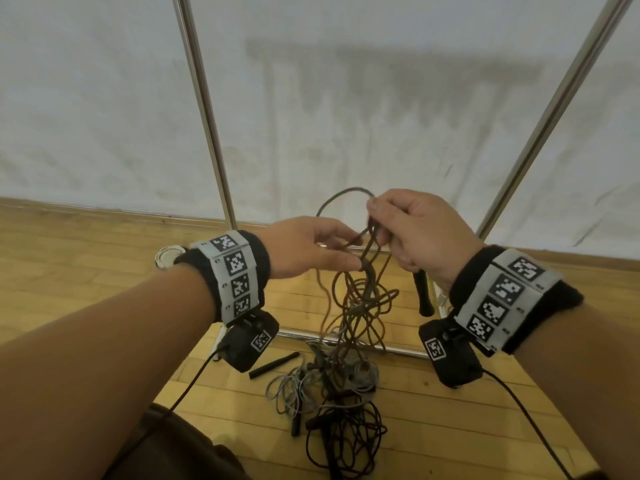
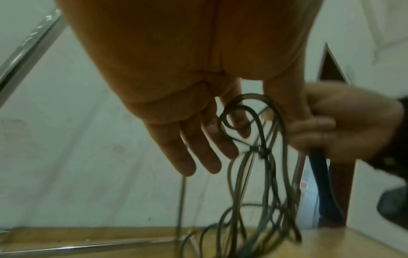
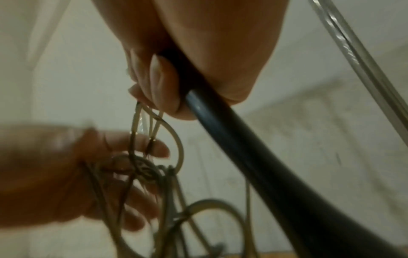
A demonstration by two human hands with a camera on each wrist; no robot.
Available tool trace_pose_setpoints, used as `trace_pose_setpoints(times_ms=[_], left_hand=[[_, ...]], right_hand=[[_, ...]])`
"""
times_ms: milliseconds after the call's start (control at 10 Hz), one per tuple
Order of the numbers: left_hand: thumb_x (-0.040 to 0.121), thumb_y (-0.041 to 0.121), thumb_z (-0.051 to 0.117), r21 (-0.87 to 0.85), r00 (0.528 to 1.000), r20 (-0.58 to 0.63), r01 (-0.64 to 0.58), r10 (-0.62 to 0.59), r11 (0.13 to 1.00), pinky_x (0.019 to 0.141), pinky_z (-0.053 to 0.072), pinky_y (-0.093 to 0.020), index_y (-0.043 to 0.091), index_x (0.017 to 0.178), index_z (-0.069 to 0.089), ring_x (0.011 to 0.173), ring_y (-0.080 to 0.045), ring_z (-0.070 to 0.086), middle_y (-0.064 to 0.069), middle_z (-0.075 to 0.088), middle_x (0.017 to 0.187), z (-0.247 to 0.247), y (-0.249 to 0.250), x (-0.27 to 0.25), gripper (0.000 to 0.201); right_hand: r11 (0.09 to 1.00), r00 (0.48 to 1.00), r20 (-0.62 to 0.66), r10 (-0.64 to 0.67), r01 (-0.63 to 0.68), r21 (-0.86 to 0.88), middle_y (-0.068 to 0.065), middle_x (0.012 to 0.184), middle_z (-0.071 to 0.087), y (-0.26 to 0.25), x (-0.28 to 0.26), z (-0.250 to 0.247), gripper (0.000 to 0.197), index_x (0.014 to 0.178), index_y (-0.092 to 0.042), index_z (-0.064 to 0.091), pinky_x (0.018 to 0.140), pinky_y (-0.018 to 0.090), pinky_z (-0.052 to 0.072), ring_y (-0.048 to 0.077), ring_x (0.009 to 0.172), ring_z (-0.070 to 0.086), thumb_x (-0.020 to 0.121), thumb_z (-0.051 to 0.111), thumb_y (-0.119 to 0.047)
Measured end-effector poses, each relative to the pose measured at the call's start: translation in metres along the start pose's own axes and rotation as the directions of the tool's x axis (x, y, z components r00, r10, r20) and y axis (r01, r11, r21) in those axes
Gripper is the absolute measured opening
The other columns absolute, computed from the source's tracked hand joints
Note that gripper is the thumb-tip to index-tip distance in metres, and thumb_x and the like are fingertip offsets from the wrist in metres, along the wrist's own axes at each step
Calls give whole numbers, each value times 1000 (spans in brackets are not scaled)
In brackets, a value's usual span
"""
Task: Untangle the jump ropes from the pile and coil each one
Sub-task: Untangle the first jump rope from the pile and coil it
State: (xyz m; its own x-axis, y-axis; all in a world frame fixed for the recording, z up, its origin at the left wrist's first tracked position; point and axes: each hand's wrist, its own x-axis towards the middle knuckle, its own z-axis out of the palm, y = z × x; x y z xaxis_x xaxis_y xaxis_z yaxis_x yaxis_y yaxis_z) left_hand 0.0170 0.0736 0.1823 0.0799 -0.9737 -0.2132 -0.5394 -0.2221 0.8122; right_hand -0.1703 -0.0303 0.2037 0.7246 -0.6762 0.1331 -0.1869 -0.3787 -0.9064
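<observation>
The right hand point(image 1: 420, 233) is gripping a black handle point(image 1: 424, 292) and pinching brown rope point(image 1: 367, 289) loops above the floor pile point(image 1: 332, 386); the left hand point(image 1: 304, 247), fingers relaxed, is probing the knot point(image 2: 257, 150). Untangling is underway; next it probably needs loosening.

A tangled pile of jump ropes point(image 1: 332, 386) is lying on the wooden floor point(image 1: 450, 427), a loose black handle point(image 1: 273, 365) resting just beside it.

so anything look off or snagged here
Yes: the lifted rope has a tight knot just below the right hand, which grips a black handle too. The pile on the floor is still tangled. No damage shows.
</observation>
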Motion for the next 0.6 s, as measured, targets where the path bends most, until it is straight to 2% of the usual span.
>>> trace_pose_setpoints(times_ms=[100,200,300,400,500,600], left_hand=[[80,51,81,41,999,-42,23,-21,999,97,56,-43,87,124,36,92,0,74,18,78,98,7,-3,2,72],[80,21,85,-59,999,-43,-27,25,998,105,56,-52,89,134,9,116,-17,71,5,74,124,8,3,4,115],[75,21,85,-209,996,-81,-61,45,976,118,43,-55,92,127,11,138,-20,55,4,57,149,1,9,1,116],[86,44,81,-285,978,-202,-107,49,953,117,43,-50,77,146,24,125,-15,66,6,74,129,-6,8,2,89],[101,25,70,-303,956,-280,-173,87,937,108,54,-52,50,156,38,105,-21,76,-1,80,101,-11,4,5,69],[103,5,62,-237,956,-266,-192,126,952,95,62,-52,51,153,45,88,-27,74,0,66,78,-11,6,9,70]], right_hand=[[991,999,30,10,-13,131,4,72,67,-7,-1,-7,34,95,-10,72,41,26,30,19,43,39,105,53,-37],[997,997,66,45,-48,56,5,83,75,-7,-2,-9,44,93,-21,76,43,26,30,19,44,39,104,47,-52],[992,994,13,106,-105,-67,2,86,76,0,4,-12,35,102,-33,74,43,23,34,13,44,45,106,44,-50],[937,989,-142,41,-88,-339,-4,84,73,12,9,-21,29,116,-39,67,56,23,42,6,60,61,106,39,-37],[916,940,-342,2,-139,-377,-1,116,65,22,14,-35,31,129,-36,56,71,33,52,13,84,64,105,38,-28],[886,960,-281,-4,-128,-447,-2,148,46,25,15,-39,42,143,-33,48,88,28,44,14,125,53,102,47,-26]])
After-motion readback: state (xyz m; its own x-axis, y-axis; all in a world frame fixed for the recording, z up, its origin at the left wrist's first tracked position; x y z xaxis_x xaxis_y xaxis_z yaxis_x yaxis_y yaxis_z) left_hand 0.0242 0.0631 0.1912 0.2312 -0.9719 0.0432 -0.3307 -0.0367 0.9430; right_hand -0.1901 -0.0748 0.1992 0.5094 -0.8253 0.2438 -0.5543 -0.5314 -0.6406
